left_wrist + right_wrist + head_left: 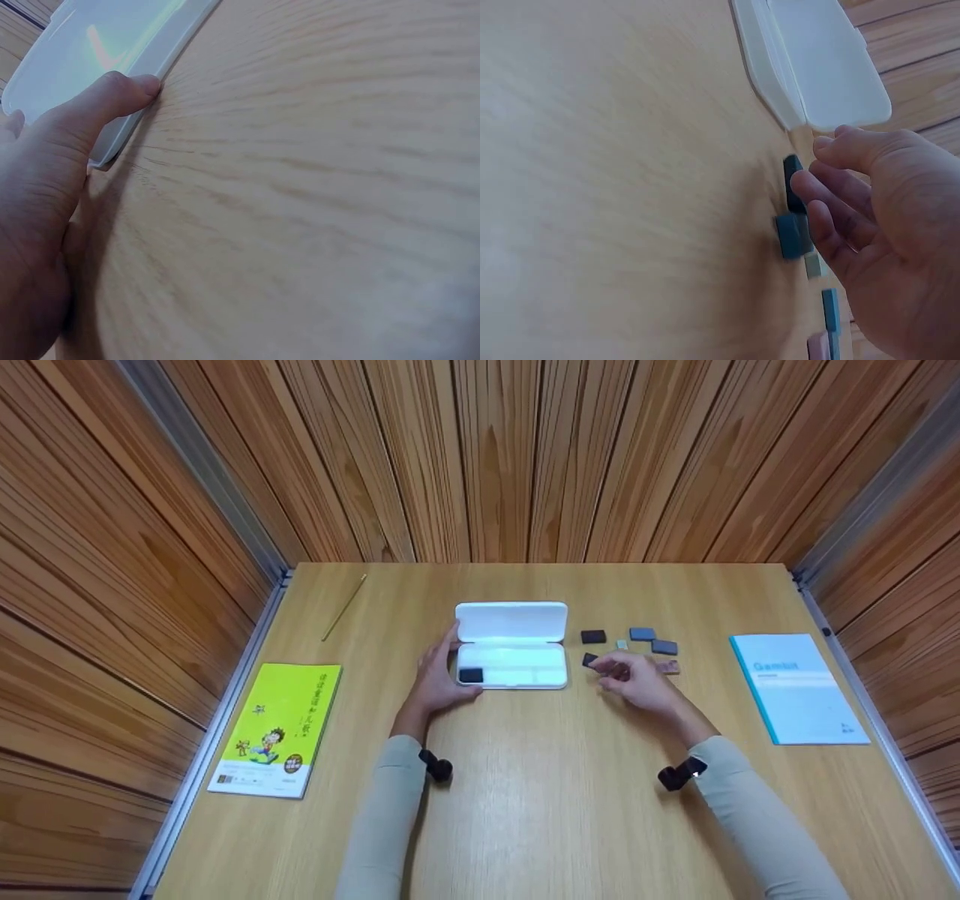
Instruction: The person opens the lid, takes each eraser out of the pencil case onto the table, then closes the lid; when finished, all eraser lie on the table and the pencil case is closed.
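A white pencil case stands with its lid raised in the middle of the table, a small black block inside its left end. My left hand grips that end, thumb along the front edge. To the right of the case, my right hand hovers with loosely bent fingers at a dark block. In the right wrist view, thumb and fingertips are apart, and no block is pinched between them. Whether a fingertip touches the dark block, I cannot tell.
Around the right hand lie another black block, two blue-grey blocks, a small pale block and a pinkish block. A yellow-green book and a thin stick are at left, a white-blue book at right.
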{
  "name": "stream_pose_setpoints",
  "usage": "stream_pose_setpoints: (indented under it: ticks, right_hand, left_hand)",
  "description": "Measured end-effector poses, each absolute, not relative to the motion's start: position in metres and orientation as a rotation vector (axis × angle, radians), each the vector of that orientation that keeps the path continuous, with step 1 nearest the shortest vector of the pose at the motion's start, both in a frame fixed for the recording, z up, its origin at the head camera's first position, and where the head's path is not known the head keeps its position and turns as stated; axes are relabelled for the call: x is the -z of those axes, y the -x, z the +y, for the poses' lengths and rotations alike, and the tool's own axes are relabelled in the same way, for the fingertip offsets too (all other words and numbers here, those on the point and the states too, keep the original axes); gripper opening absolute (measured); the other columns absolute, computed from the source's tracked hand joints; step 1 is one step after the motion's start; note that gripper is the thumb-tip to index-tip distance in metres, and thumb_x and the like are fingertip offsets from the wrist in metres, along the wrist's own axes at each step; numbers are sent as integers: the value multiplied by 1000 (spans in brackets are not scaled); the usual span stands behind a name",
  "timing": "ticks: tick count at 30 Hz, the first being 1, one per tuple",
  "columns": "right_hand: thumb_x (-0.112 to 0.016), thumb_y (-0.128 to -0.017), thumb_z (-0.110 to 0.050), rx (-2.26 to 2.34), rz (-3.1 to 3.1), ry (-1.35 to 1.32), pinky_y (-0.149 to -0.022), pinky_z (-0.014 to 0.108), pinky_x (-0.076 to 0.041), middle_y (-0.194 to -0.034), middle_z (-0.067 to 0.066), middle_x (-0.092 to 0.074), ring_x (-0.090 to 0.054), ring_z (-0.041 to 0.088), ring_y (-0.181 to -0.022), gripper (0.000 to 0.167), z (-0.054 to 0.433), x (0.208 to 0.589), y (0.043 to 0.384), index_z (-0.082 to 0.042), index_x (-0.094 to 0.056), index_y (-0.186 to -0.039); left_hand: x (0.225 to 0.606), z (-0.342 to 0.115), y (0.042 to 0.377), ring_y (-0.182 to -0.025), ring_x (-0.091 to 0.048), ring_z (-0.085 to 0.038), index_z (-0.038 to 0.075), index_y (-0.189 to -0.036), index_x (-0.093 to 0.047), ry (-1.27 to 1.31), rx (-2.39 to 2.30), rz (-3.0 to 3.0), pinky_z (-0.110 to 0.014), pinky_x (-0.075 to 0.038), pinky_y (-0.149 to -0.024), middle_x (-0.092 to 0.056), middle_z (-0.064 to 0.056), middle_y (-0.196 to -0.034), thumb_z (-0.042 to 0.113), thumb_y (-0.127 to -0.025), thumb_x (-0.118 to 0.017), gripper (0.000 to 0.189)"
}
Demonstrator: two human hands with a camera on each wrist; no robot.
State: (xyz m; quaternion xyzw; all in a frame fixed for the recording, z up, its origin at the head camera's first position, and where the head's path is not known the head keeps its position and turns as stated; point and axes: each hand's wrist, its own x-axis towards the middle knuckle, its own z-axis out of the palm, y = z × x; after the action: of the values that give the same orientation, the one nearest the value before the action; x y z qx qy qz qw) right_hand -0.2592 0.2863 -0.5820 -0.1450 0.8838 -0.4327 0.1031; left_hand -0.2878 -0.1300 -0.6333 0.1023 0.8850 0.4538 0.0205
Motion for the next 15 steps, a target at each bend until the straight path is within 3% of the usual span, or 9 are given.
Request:
stream_pose_setpoints:
  ticks: [7, 15]
  right_hand:
    - [-73, -108, -7, 1309, 2584, 501, -90, 17, -53, -132, 19, -79, -70, 26, -111, 31, 256, 579, 260, -5, -76, -138]
    - [-71, -109, -8, 1317, 2513, 584, -99, 28, -56, -136, 17, -78, -73, 31, -119, 31, 215, 574, 263, -7, -75, -140]
  left_hand:
    - [634, -132, 291, -158, -43, -33, 34, -182, -17, -336, -1416, 2737, -65, -21, -138, -59, -8, -163, 33, -80, -101, 133]
    - [630, -133, 292, -164, -38, -33, 39, -182, -15, -294, -1426, 2681, -67, -18, -140, -60, -4, -164, 25, -81, -102, 134]
